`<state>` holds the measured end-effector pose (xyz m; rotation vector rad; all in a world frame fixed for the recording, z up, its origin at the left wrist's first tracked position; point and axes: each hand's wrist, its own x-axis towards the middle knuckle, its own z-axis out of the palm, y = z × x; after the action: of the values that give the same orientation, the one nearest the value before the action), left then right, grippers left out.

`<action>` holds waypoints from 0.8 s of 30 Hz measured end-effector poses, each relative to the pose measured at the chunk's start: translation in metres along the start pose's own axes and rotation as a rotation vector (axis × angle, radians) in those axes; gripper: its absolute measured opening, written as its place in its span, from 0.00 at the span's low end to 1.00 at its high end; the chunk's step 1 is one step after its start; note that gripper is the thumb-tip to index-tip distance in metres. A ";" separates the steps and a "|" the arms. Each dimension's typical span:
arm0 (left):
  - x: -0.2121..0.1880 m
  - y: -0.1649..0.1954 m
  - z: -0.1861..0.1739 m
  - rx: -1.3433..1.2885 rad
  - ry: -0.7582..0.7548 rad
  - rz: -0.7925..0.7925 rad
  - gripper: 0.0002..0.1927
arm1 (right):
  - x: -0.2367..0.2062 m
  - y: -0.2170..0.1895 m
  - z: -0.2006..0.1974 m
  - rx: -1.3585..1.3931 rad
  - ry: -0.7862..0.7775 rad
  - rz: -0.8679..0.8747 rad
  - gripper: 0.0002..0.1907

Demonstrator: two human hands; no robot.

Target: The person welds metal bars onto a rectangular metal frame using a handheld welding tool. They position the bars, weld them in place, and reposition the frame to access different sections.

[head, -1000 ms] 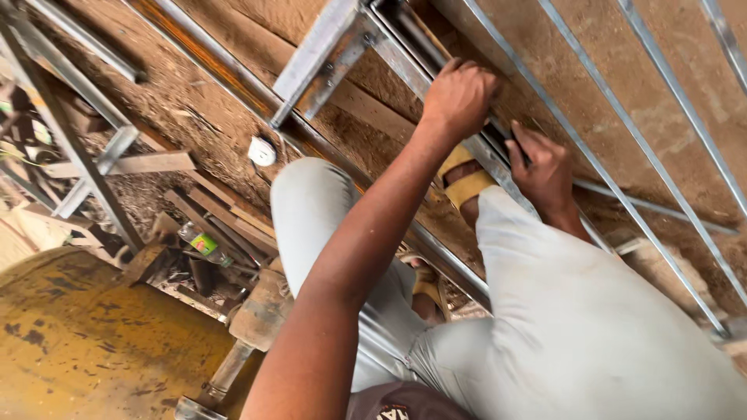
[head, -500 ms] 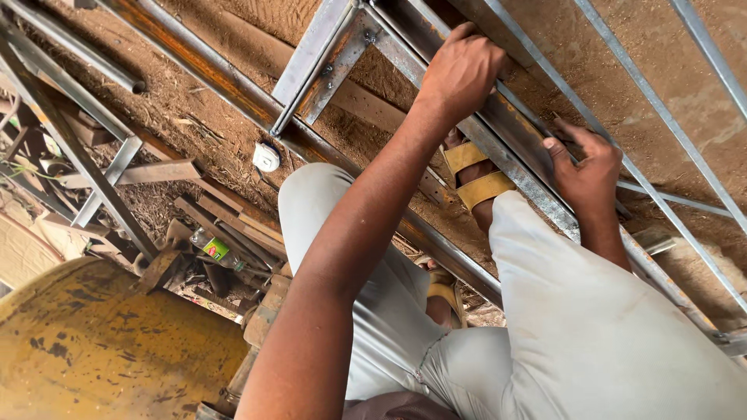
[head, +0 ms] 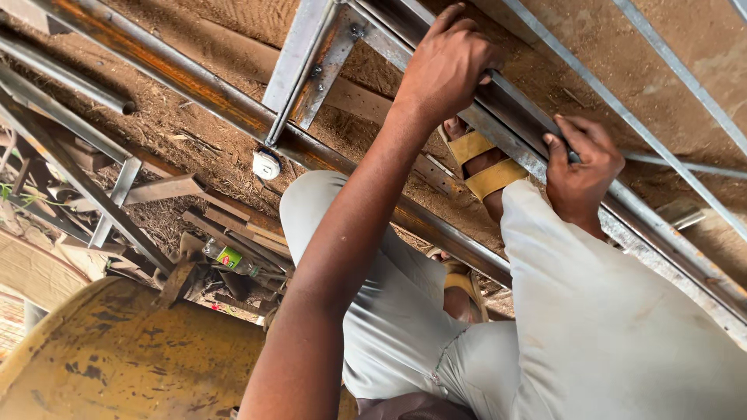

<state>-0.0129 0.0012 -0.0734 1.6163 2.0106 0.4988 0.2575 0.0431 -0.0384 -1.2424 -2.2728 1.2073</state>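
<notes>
My left hand point(head: 447, 66) is closed over a grey steel rail point(head: 513, 132) that runs diagonally from the top centre down to the right edge. My right hand point(head: 580, 167) grips the same rail lower down, fingers wrapped over its top edge. Between the hands, my foot in a yellow strap sandal point(head: 486, 167) rests under the rail. My knees in light grey trousers point(head: 591, 311) fill the lower right. A welded bracket point(head: 311, 66) of the same frame stands left of my left hand.
A rusty pipe point(head: 194, 78) crosses the dirt ground diagonally. A small white round object point(head: 266, 165) lies beside it. Scrap metal bars point(head: 156, 190) and a green-labelled bottle point(head: 229, 258) sit at the left. A yellow drum point(head: 117, 358) fills the lower left. Thin steel rods point(head: 669, 66) cross the upper right.
The view has shifted so the frame and hands sit higher and further right. Both hands stay closed on the rail, the right one now with fingers over its top edge.
</notes>
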 end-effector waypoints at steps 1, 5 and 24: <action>-0.001 0.002 0.000 0.021 -0.026 -0.009 0.09 | -0.001 0.000 0.002 -0.001 -0.001 0.031 0.11; 0.001 0.012 0.012 -0.014 -0.092 -0.035 0.12 | 0.002 0.001 0.001 -0.012 -0.027 0.021 0.10; -0.004 0.035 0.035 0.019 -0.207 0.055 0.22 | -0.024 0.012 -0.034 -0.032 -0.015 0.128 0.13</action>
<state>0.0360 0.0045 -0.0809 1.6651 1.8277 0.3183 0.2978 0.0455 -0.0235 -1.4141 -2.2620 1.2313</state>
